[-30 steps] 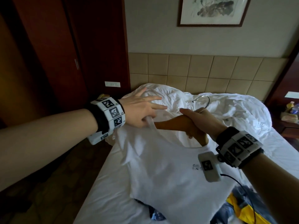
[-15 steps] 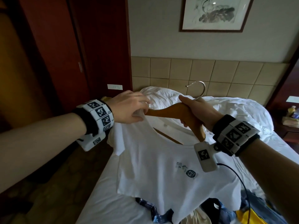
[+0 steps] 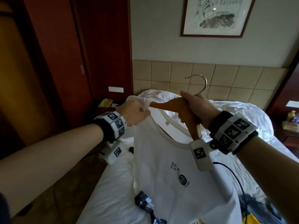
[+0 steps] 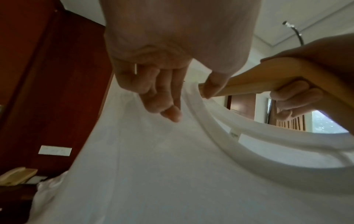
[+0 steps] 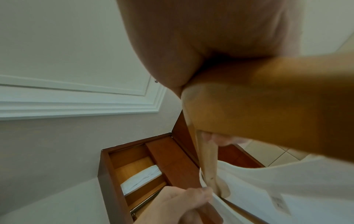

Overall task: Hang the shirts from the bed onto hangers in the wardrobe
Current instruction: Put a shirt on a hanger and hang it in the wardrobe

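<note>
A white T-shirt (image 3: 169, 167) with a small chest print hangs from a wooden hanger (image 3: 168, 103) held above the bed (image 3: 113, 183). My right hand (image 3: 187, 109) grips the hanger's middle, just under its metal hook (image 3: 203, 84). My left hand (image 3: 144, 110) grips the shirt's shoulder fabric bunched over the hanger's left arm. In the left wrist view the thumb (image 4: 214, 84) pinches the cloth at the wooden hanger (image 4: 268, 80) beside the collar (image 4: 249, 144). The right wrist view shows the wooden hanger (image 5: 268, 98) close and blurred, with the left hand (image 5: 182, 201) below it.
The dark red wardrobe (image 3: 48, 62) stands to the left; its open top shelf (image 5: 141, 178) holds white bedding. More clothes (image 3: 145, 202) lie at the bed's near end, one yellow (image 3: 258, 219). A nightstand with a phone (image 3: 105, 102) is left of the pillows.
Both hands have lifted the hanger and shirt up off the bed. The left hand went from lying flat on the shoulder to gripping its fabric. The shirt now hangs free.
</note>
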`<state>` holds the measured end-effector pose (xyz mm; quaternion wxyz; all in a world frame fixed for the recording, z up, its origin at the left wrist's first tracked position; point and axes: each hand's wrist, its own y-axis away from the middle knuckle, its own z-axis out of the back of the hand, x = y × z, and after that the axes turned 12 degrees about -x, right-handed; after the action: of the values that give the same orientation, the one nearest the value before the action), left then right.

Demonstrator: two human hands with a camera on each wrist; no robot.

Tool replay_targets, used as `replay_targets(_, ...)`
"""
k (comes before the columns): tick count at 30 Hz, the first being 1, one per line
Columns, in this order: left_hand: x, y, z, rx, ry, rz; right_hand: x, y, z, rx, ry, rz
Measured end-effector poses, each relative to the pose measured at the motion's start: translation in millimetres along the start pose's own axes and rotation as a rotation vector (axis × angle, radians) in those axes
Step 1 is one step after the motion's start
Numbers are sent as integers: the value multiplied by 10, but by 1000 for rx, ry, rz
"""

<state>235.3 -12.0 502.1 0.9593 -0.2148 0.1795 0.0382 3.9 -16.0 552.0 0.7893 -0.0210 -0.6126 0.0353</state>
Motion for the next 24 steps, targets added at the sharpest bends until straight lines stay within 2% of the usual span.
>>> replay_targets(5,-66,-22,-112,51,-64,91,-41,37,-69,9,-6,0)
replay_targets(8,33,-76,-54,-3,-295,3,-117,2,-25,-22,47,37)
replay_targets(11,161,-179,192,-4,-404,6,-222,-18,47,-49,141,46)
replay_targets(13,160,-218,276,0,-402,5,-269,-9,54,-37,160,28)
replay_targets(18,-3,-159,162,130,-310,-21,-249,17,40,27,187,59)
replay_targets(20,-34,-110,139,160,-305,-91,-247,10,71,35,202,80)
replay_targets(24,-199,1,213,38,-242,-223,-243,11,116,66,194,95)
